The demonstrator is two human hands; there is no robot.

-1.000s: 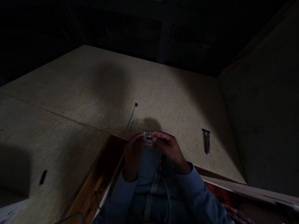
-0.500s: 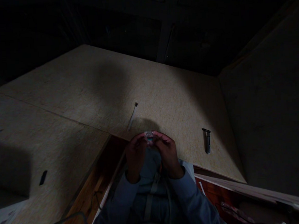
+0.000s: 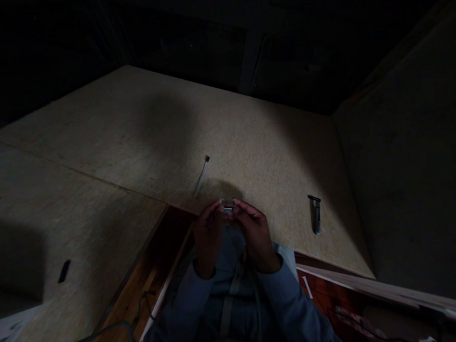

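Between my two hands is a small clear plastic case (image 3: 227,204) with a teal and white strip in it. My left hand (image 3: 209,235) pinches its left end with the fingertips. Its right end is gripped by the thumb and fingers of my right hand (image 3: 254,232). Both hands are close to my body, just over the table's front edge. Just beyond them lies a thin toothbrush (image 3: 201,178), its dark head pointing away from me. To the right, a dark T-shaped razor (image 3: 316,214) rests on the table.
The pale, stone-patterned table (image 3: 250,148) meets a side panel (image 3: 408,179) on the right. At left lie a small black object (image 3: 64,271) and a dark cable (image 3: 79,338). An open drawer (image 3: 322,289) with things inside is at lower right. The room behind is very dark.
The case has tipped slightly in my fingers, so it looks flatter now. Both hands stay in nearly the same place, and the toothbrush and razor have not moved.
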